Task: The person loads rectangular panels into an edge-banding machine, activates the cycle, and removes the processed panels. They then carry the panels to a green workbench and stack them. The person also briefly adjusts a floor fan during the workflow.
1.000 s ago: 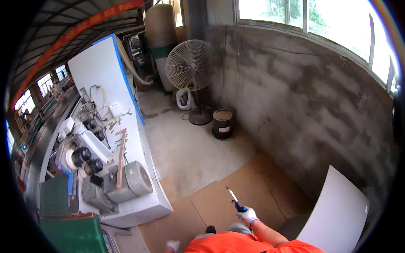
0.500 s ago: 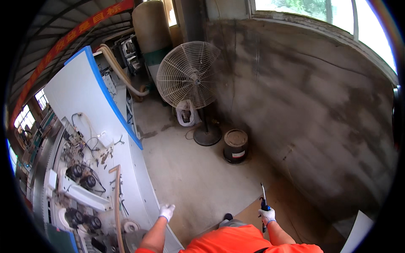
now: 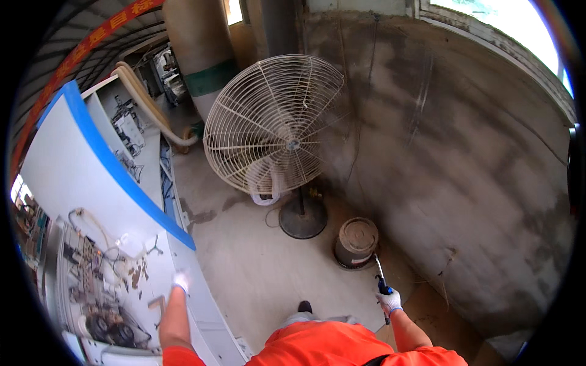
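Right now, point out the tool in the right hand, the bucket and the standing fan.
tool [image 3: 381, 277], head view, on its blue handle above the glove.
bucket [image 3: 357, 235], head view, on its dusty lid.
standing fan [image 3: 278, 125], head view, on the wire guard.

A single head-worn fisheye view looks steeply down and forward over the person's orange shoulders, facing a pedestal fan [image 3: 278, 131] that stands a few steps ahead. Left of the fan runs a white, blue-edged machine cabinet [image 3: 79, 201]; right of it rises a concrete wall [image 3: 464, 165], its lines bowing toward the dark round rim.
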Available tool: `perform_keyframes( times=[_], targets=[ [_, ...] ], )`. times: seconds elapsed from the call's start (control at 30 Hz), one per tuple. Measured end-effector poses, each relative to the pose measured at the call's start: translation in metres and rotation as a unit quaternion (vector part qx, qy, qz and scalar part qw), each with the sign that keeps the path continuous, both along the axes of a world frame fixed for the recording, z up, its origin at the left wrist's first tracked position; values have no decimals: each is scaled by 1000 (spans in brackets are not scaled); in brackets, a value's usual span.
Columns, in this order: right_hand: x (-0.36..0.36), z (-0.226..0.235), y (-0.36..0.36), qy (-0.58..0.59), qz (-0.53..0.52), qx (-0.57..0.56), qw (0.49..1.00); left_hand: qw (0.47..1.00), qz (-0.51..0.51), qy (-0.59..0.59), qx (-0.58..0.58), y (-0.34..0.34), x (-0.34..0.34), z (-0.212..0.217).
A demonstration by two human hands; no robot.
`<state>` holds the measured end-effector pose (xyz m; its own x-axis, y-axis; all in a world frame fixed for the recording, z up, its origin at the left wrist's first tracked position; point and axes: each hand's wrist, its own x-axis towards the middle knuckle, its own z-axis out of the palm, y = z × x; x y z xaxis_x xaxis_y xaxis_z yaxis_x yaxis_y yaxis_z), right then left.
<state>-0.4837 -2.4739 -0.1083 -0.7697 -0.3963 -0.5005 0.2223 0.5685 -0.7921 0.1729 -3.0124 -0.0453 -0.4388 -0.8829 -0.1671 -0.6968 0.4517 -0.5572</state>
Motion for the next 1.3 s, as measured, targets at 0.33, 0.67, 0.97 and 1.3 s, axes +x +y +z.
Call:
perform_keyframes(
  times=[0.33,0.67,0.97,1.3],
  targets=[
    [34,-58,-130,-31,-116,99,988,658,113,669,327,-385,-340,303],
    [83,-49,-267,45,-231,148,961,678,0,475,561,-503,-574,270],
    [289,24,-362,-34,-352,226,908,613,-149,574,521,-480,-724,217],
    [296,-21,-380,-12,-441,141,886,577,-168,595,533,-553,-817,172]
  ],
)
